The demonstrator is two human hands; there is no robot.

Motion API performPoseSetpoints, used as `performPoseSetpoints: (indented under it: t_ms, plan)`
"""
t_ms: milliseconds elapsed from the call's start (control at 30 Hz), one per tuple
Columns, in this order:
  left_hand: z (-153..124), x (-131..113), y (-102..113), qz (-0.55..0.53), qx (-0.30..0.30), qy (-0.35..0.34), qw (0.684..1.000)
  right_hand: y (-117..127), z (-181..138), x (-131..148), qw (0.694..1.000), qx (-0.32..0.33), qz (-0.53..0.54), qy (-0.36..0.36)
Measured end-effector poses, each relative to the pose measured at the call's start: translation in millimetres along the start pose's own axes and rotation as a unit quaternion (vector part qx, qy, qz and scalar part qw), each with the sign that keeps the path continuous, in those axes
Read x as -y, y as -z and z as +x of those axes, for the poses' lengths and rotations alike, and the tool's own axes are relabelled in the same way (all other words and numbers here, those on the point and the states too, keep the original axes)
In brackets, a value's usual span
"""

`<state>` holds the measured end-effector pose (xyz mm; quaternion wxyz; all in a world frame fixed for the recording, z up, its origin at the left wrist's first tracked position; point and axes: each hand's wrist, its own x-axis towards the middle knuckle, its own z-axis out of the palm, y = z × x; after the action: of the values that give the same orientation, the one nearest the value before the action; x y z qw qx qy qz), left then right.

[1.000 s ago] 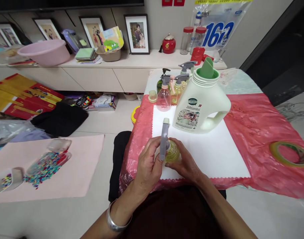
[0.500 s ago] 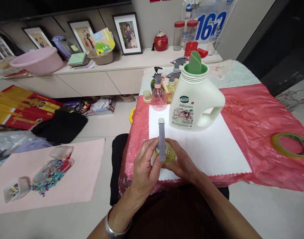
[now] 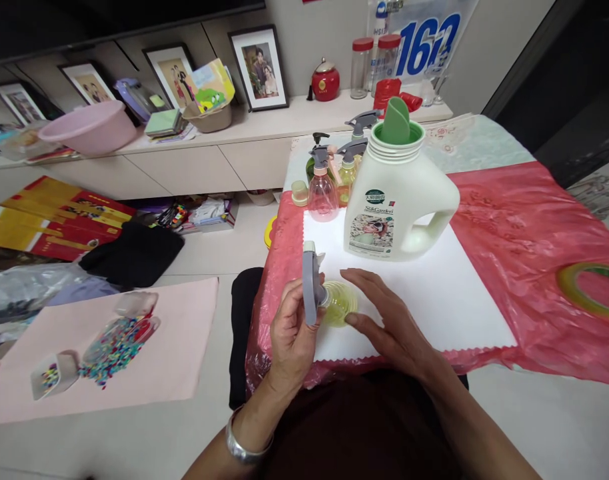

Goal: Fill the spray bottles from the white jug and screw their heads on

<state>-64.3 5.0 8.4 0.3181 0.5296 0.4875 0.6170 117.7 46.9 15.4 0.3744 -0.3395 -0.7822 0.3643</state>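
My left hand [image 3: 293, 327] is closed around the neck of a spray bottle [image 3: 340, 303] with a grey trigger head and a clear yellowish body. The bottle tilts, its head to the left and its body to the right, over a white sheet. Beside the body, my right hand [image 3: 392, 320] is open, thumb and fingers apart; its thumb tip is close to the bottle, and I cannot tell whether they touch. Beyond my hands stands a large white detergent jug [image 3: 402, 200] with a green spout [image 3: 397, 122]. A pink spray bottle [image 3: 323, 198] stands left of it.
More spray bottles [image 3: 348, 170] and a pale cap [image 3: 299, 192] are at the table's back left. A tape roll [image 3: 567, 283] lies on the red plastic cover [image 3: 504, 247] at right. Colourful beads [image 3: 112, 353] lie on a pink mat [image 3: 184, 360] on the floor.
My right hand has let go of the spray bottle and opened beside it. The bottle has tipped, its head moving left, still in my left hand. The view has shifted slightly.
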Motion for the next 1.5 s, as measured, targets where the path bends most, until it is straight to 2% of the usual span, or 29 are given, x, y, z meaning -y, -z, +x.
performPoseSetpoints:
  t_ms: [67,167,333,500,667,933,1100,1200,1367,1500]
  plan:
    - [-0.1,0.4,-1.9,-0.01,0.0,-0.008,1.0,1.9,7.3,14.6,0.999,-0.026,0.025,0.007]
    - [0.1,1.3,-5.4,-0.009,-0.008,-0.015,1.0,-9.1,15.3,23.9,0.998,-0.046,0.047,0.01]
    - [-1.1,5.3,-10.4,-0.037,-0.029,-0.009,0.999,-28.8,15.9,20.3,0.993,-0.079,0.084,-0.021]
    - [-4.4,12.4,-13.4,-0.061,-0.019,0.009,0.998,-26.8,15.6,19.6,0.99,-0.079,0.112,-0.045]
    - [-5.8,16.3,-14.2,-0.105,0.006,0.027,0.994,-23.7,16.9,16.8,0.99,-0.104,0.094,-0.023]
    - [-3.3,15.7,-16.4,-0.144,-0.014,0.06,0.988,-30.3,14.5,17.4,0.986,-0.163,0.041,0.015]
    - [1.0,13.0,-16.6,-0.189,-0.017,0.09,0.978,-44.0,10.9,11.9,0.979,-0.195,0.052,-0.01]
    - [4.5,8.8,-16.6,-0.2,-0.007,0.094,0.975,-45.8,9.2,9.1,0.976,-0.186,0.107,-0.034]
    - [8.2,-0.4,-23.6,-0.224,-0.017,0.096,0.97,-34.4,6.6,11.0,0.984,-0.103,0.136,-0.047]
    - [7.5,-3.3,-28.6,-0.232,-0.034,0.1,0.967,-32.8,4.7,9.3,0.975,-0.129,0.166,-0.072]
